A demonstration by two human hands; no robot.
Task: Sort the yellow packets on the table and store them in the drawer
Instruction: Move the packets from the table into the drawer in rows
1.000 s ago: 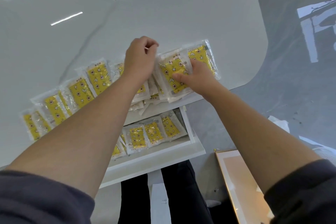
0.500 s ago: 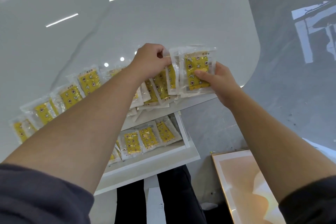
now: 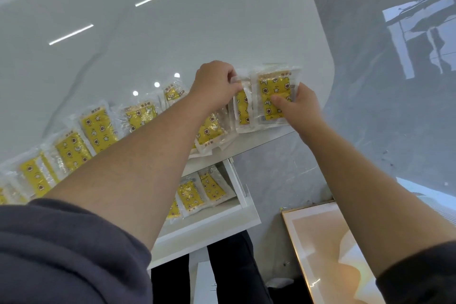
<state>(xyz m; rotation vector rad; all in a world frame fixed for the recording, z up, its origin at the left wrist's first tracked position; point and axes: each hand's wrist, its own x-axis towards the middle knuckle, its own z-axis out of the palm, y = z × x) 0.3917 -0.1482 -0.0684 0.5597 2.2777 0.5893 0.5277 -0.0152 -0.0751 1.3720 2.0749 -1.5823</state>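
Glossy grey marbled floor right of the scene, gold-edged framed panel with peach and cream shapes lying on it at lower right, bright window reflection on the floor at upper right

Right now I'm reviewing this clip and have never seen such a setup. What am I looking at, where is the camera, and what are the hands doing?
There is no machine here: a person works with two bare hands. The single picture comes from a wide-angle camera on the person's head, looking down over both forearms.

The glossy white table carries a row of yellow packets in clear wrappers, running from lower left towards the hands. Below its edge an open white drawer already holds a few packets.

The right hand has its grip on an upright packet, thumb on its face. The left hand pinches the top edge of the neighbouring packets, which stand bunched against it.
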